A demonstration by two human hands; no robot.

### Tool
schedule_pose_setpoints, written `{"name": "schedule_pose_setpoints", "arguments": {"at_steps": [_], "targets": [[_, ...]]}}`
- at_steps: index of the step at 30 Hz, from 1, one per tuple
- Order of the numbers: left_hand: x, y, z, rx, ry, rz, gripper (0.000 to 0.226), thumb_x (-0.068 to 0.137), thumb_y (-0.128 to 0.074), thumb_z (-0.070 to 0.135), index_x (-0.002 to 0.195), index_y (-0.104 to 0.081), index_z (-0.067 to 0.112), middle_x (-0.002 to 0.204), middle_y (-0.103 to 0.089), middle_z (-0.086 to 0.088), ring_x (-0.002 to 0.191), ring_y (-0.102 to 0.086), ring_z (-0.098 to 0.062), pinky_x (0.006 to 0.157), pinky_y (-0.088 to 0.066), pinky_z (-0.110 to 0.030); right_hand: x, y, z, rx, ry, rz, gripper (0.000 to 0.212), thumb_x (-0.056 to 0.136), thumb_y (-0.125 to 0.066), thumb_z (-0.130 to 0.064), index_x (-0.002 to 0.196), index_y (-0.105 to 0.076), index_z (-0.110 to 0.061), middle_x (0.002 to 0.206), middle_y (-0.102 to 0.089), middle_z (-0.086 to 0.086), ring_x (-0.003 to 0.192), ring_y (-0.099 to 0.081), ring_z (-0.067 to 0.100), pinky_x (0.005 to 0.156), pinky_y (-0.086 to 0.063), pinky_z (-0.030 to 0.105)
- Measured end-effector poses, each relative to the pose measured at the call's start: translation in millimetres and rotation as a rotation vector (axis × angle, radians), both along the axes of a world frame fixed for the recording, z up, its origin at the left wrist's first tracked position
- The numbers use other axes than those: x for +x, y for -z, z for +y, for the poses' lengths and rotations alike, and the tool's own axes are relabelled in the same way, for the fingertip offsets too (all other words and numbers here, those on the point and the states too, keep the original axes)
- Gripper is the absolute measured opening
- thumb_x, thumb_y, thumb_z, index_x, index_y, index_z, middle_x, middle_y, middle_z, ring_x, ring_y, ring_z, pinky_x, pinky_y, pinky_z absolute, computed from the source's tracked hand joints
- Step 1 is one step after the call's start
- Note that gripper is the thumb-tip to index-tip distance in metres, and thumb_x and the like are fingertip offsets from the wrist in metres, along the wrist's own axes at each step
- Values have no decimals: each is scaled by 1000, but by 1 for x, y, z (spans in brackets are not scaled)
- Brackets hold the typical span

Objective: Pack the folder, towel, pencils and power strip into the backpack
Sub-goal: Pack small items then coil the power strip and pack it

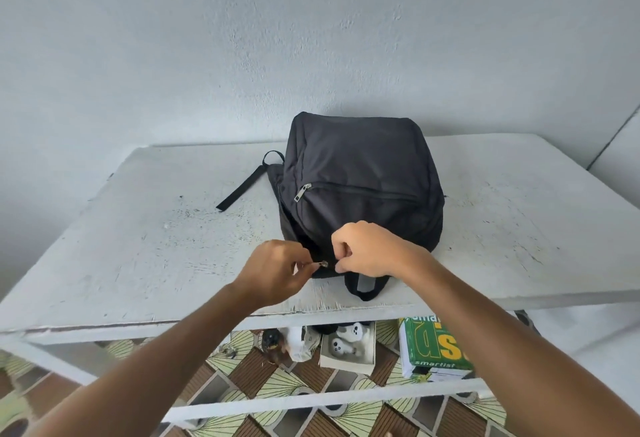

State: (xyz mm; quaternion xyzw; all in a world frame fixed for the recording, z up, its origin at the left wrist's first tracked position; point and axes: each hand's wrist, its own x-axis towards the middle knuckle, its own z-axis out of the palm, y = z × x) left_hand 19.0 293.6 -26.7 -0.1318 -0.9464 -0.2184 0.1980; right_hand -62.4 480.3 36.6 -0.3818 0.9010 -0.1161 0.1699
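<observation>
Two hands work at the near end of the black backpack (pixel 360 177), which lies flat on the white table (pixel 138 229). The left hand (pixel 273 274) pinches the zipper pull (pixel 320 264); the right hand (pixel 363 249) grips the fabric just beside it. Judged as a zipper step: the right hand should hold the cloth taut while the left draws the pull steadily along the track. The backpack's long axis runs from the person toward the wall, carry handle (pixel 367 286) nearest. Folder, towel, pencils and power strip are not visible.
</observation>
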Motion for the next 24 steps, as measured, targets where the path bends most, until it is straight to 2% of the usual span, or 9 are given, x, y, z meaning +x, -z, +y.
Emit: {"name": "schedule_pose_setpoints", "arguments": {"at_steps": [4, 7, 9, 13, 19, 21, 24], "targets": [[-2, -6, -33, -50, -96, 52, 30, 84, -61, 33, 60, -65, 15, 54, -54, 11, 44, -42, -3, 44, -37, -14, -5, -1, 6, 31, 35, -10, 15, 81, -72, -21, 72, -60, -18, 77, -67, -2, 72, -64, 19, 67, -51, 32], [-14, -12, -56, -140, -220, 56, 32, 85, -61, 36, 61, -68, 14, 54, -58, 7, 43, -48, -9, 46, -48, -23, -4, -5, 2, 65, 21, -23, 13, 79, -71, -15, 71, -61, -17, 77, -69, 2, 71, -66, 21, 65, -52, 31], [-34, -22, -63, -146, -356, 23, 28, 87, -66, 33, 68, -71, 13, 60, -65, 0, 50, -57, -17, 54, -53, -30, -3, -8, -1, 81, 1, -20, 8, 77, -69, -10, 72, -62, -13, 78, -69, 7, 71, -66, 23, 63, -52, 31], [-79, -44, -72, -225, -607, -113, 27, 91, -60, 38, 86, -73, 14, 80, -71, -6, 71, -64, -26, 68, -51, -31, -2, -10, 2, 85, -5, -57, 3, 75, -66, -8, 76, -65, -10, 83, -70, 9, 71, -65, 22, 65, -55, 33], [-118, -57, -49, -312, -622, -256, 19, 89, -56, 28, 95, -68, 15, 95, -68, -11, 91, -64, -33, 74, -43, -33, -1, -9, 6, 22, 11, -139, 6, 77, -67, -11, 81, -63, -14, 82, -67, -1, 76, -65, 19, 68, -54, 33], [-123, -57, -45, -252, -616, -275, 17, 83, -56, 18, 97, -66, 14, 98, -67, -11, 90, -62, -34, 73, -44, -34, -2, -7, 14, 56, 15, -138, 21, 75, -73, -21, 90, -59, -17, 83, -61, -4, 78, -60, 18, 69, -49, 33], [-121, -62, -42, -165, -502, -165, 32, 75, -57, 10, 106, -60, 14, 101, -63, -8, 91, -59, -34, 75, -46, -38, -4, 9, 28, 322, -70, 286, 63, 66, -78, -49, 113, -48, -20, 107, -48, -1, 101, -45, 20, 84, -39, 39]]}}
